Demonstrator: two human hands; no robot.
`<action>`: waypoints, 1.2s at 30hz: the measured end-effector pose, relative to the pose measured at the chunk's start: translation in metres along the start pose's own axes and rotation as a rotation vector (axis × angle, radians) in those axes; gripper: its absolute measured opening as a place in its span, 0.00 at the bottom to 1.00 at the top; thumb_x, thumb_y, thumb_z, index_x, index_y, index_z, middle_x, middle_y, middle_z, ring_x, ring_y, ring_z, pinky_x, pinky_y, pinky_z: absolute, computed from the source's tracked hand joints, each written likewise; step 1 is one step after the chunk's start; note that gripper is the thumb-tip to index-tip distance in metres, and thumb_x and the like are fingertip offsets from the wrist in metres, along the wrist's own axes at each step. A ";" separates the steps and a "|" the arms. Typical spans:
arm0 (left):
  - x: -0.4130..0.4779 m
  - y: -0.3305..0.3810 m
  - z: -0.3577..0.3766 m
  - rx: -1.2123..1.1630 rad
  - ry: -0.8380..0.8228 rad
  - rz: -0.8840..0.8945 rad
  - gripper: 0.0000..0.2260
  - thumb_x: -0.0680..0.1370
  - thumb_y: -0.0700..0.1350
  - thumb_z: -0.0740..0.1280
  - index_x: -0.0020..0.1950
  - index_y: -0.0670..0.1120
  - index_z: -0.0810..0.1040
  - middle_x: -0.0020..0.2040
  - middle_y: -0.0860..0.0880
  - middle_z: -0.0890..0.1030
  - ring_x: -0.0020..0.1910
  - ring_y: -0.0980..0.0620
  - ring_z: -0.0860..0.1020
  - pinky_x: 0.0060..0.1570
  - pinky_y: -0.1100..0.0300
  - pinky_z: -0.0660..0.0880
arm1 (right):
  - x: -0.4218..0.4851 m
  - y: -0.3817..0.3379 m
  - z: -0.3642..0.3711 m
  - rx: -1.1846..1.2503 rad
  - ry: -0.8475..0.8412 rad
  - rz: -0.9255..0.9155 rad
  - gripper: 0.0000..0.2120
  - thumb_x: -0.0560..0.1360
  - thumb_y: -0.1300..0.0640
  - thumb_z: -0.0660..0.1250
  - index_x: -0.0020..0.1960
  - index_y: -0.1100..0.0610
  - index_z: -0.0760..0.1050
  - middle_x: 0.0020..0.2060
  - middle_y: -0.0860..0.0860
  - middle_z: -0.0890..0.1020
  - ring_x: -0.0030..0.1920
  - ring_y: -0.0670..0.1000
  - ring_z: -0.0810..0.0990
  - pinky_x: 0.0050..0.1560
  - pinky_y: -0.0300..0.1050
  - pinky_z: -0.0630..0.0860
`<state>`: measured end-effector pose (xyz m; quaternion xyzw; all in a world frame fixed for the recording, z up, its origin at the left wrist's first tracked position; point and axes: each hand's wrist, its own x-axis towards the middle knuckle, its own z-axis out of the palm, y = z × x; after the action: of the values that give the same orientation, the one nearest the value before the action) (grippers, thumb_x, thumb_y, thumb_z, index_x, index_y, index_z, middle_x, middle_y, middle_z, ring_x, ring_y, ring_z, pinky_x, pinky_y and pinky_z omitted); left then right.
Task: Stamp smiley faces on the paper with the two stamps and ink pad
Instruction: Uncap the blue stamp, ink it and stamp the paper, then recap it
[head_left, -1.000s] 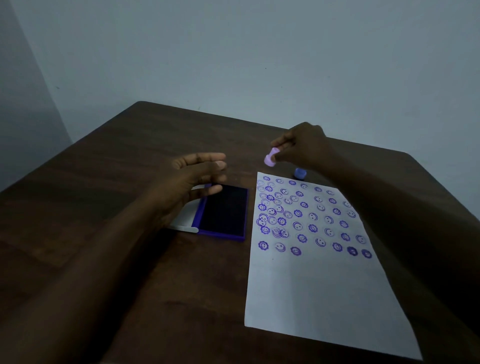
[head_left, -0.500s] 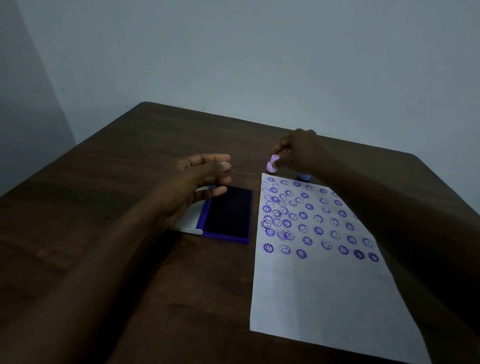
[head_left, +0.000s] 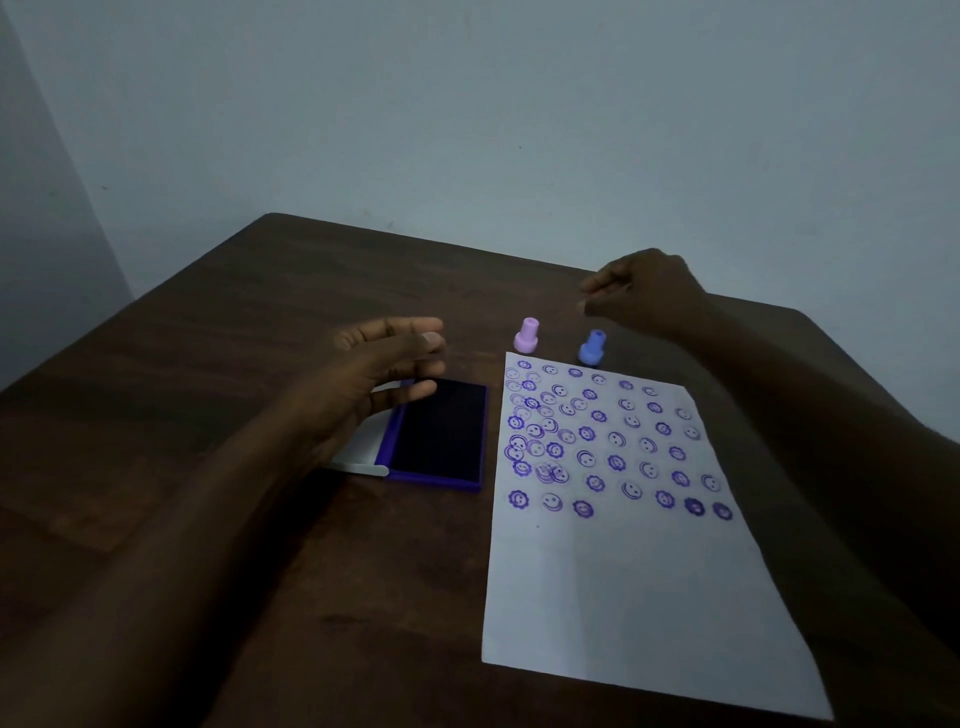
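Standing upright on the dark wooden counter (head_left: 218, 395), the pink stamp (head_left: 527, 335) and the blue stamp (head_left: 592, 347) sit side by side just beyond the far edge of the paper (head_left: 639, 587), whose upper half is covered in purple smiley prints. The open ink pad (head_left: 441, 434) lies just left of the sheet. The left hand (head_left: 374, 374) hovers over the pad's lid, fingers spread and empty. The right hand (head_left: 644, 291) hangs above the blue stamp, fingers loosely curled, holding nothing.
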<state>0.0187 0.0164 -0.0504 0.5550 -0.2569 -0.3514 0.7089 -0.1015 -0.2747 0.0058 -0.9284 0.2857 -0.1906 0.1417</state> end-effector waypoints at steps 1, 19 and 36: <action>0.000 0.000 0.000 -0.002 -0.002 0.000 0.12 0.65 0.48 0.74 0.47 0.52 0.86 0.47 0.50 0.89 0.42 0.56 0.86 0.37 0.65 0.81 | -0.003 0.005 -0.004 0.000 -0.017 0.019 0.12 0.66 0.50 0.78 0.49 0.51 0.86 0.39 0.43 0.83 0.42 0.40 0.79 0.37 0.21 0.63; -0.005 0.000 0.002 -0.021 -0.063 -0.009 0.15 0.63 0.47 0.76 0.49 0.53 0.87 0.50 0.49 0.88 0.47 0.53 0.87 0.40 0.64 0.81 | -0.044 -0.024 0.001 0.700 -0.087 0.025 0.02 0.71 0.52 0.76 0.43 0.47 0.86 0.38 0.50 0.88 0.32 0.44 0.79 0.33 0.35 0.75; -0.010 -0.001 0.014 -0.042 -0.072 0.064 0.14 0.59 0.43 0.78 0.43 0.51 0.88 0.45 0.50 0.89 0.44 0.55 0.87 0.39 0.67 0.81 | -0.093 -0.069 0.034 1.082 -0.415 -0.008 0.13 0.67 0.56 0.78 0.52 0.52 0.85 0.48 0.56 0.88 0.47 0.52 0.86 0.49 0.43 0.83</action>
<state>0.0022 0.0156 -0.0479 0.5183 -0.2924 -0.3538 0.7216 -0.1251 -0.1602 -0.0239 -0.7430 0.1105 -0.1241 0.6483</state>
